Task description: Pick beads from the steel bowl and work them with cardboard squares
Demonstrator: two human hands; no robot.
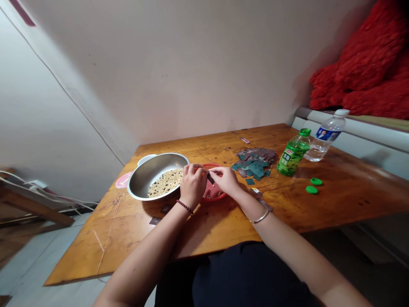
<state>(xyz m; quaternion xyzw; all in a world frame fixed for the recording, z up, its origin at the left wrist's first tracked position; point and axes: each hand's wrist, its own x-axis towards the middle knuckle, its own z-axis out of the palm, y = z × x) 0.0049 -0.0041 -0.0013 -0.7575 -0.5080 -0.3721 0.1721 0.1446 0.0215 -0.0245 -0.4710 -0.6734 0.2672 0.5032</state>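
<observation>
Head view, frame centre: your left hand (191,184) and right hand (227,180) both pinch a small dark flat chip (211,178) over the round red plastic basket (212,195). Risk, as judged: a slackened pinch would likely drop it into the basket or the adjacent round steel bowl (150,169).

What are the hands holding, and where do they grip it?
The left hand and right hand apparently pinch a small dark flat piece by its ends.
</observation>
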